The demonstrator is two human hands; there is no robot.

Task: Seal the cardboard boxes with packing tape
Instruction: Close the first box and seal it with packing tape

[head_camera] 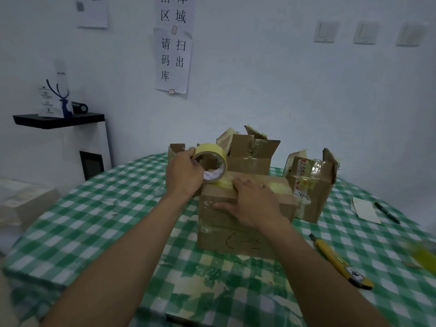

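Head view. The left hand grips the yellow tape roll, fingers curled over its rim. The roll stands on edge at the far left corner of the closed cardboard box. The right hand lies flat on the box top with fingers straight and the thumb down the front face, clamped on nothing. A yellowish tape strip runs along the box top from the roll and under the right fingers. The two hands are near each other but not touching.

Writing: the box front carries a black hand-drawn curve and dashes, not readable as a word. The wall sheets show big black characters: the lower one reads 请扫码出库, the upper shows 区域 with its top cut off. The open box at right has tape with red print and some scrawl, too blurred to read.

Around: the box sits mid-worktop on the green-white check cloth. A second open box stands just behind it, flaps up, and a small box is partly hidden behind the left hand. A yellow utility knife lies to the right of the right forearm. Farther right are a black pen and white paper. A blurred yellow thing sits at the right edge, and I cannot tell what it is.

On the left a black shelf holds a blue deer figure and a black roll. Three wall switches sit upper right.
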